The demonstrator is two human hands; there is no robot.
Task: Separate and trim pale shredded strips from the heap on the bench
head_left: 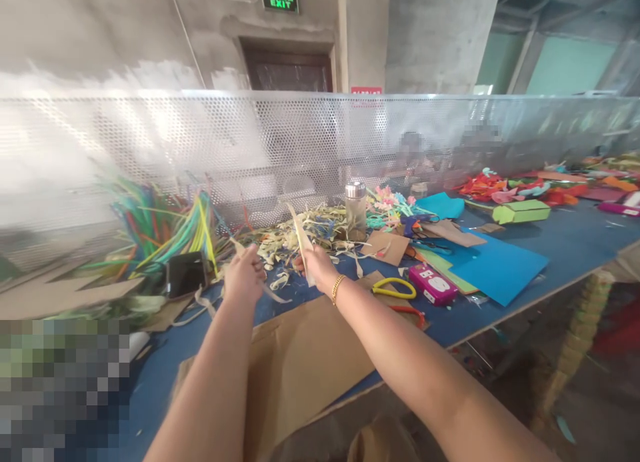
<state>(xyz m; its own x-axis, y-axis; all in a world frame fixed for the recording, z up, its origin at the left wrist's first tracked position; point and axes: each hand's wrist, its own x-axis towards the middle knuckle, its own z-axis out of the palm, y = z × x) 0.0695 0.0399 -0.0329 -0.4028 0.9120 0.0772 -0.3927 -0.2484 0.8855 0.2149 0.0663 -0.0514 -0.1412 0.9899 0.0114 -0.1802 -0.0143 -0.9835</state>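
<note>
Above the cardboard sheet, my left hand (244,275) is closed around a thin pale strip (277,295), whose ends stick out on both sides. Beside it, my right hand (320,265) grips a wider cream-coloured strip (299,229) that stands nearly upright and tapers to a point. The hands are apart. What the strips are made of cannot be told. Just beyond the hands lies a pile of curled pale scraps (320,225). Under my forearms a brown cardboard sheet (305,362) covers part of the blue table.
Coloured pipe-like strips (170,229) and a dark box (186,274) are at left. A bottle (356,209) stands behind. To the right lie yellow-handled scissors (395,287), a magenta box (433,284) and blue sheets (500,265). A perforated metal screen (300,135) closes the back edge.
</note>
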